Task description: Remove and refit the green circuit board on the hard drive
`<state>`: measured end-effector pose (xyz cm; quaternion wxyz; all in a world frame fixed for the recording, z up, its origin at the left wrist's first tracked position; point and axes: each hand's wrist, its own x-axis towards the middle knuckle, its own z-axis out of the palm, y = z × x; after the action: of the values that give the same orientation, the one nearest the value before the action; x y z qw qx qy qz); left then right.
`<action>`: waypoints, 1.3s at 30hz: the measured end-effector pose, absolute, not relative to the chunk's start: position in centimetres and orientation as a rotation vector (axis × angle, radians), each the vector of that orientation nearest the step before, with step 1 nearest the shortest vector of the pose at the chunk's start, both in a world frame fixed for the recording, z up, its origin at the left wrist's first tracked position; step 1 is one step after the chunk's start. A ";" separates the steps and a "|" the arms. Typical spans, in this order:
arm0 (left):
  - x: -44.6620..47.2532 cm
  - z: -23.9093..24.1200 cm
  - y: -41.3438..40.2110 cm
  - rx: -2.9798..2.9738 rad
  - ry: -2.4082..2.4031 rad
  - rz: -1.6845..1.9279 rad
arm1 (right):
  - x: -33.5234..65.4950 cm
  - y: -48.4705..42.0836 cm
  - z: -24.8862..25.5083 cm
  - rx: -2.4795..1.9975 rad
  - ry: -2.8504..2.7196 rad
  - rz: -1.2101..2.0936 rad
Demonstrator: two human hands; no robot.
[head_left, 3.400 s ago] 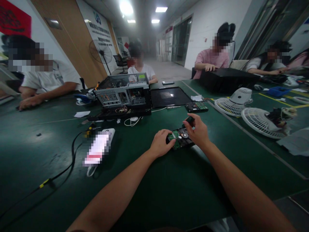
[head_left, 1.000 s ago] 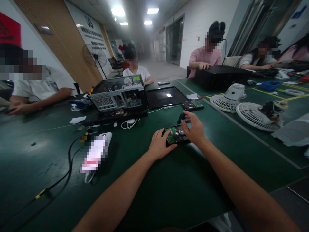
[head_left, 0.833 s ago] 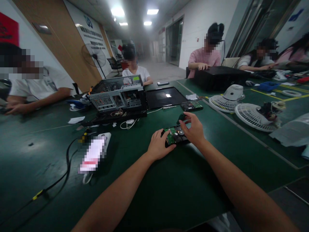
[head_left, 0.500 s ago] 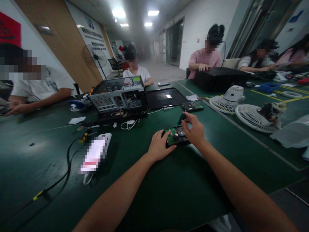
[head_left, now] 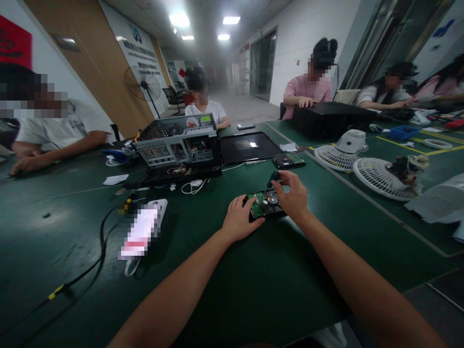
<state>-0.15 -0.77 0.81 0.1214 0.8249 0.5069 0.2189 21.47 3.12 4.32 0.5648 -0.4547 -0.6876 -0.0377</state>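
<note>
A hard drive (head_left: 270, 205) with a green circuit board lies on the green table, its board side up. My left hand (head_left: 239, 218) grips its left end, fingers over the far edge and thumb along the near edge. In my right hand (head_left: 293, 194) is a screwdriver with a dark green handle (head_left: 272, 179), pinched between thumb and fingers over the drive. The screwdriver's tip is too small to make out, and my right hand hides the drive's right end. Beyond it lies a second hard drive (head_left: 289, 160), apart from both hands.
An opened computer case (head_left: 177, 145) stands at the back left, beside a black panel (head_left: 250, 147). A phone (head_left: 141, 232) and a black cable (head_left: 103, 241) lie to the left. Fan parts (head_left: 384, 179) lie on the right. Several people sit around the table.
The screwdriver handle and my right fingers have shifted very slightly. My left hand and the drive stay in place. At the far left, a person's hands have moved a little.
</note>
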 end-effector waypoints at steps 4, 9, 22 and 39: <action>-0.1 0.9 -0.9 2.407 1.505 0.611 | 21.6 3.2 4.4 -1.059 -1.620 -0.118; -0.2 1.0 -0.9 2.426 1.512 0.603 | 21.6 3.1 4.4 -1.011 -1.646 -0.112; -0.2 0.9 -0.8 2.431 1.504 0.602 | 21.6 3.0 4.8 -0.991 -1.659 -0.178; -0.2 0.7 -0.8 2.446 1.507 0.629 | 21.7 2.4 5.9 -0.997 -1.741 -0.150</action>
<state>-0.25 -0.76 0.71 0.1002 0.8274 0.5100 0.2127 21.72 2.39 5.85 0.5354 -0.4185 -0.7309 -0.0631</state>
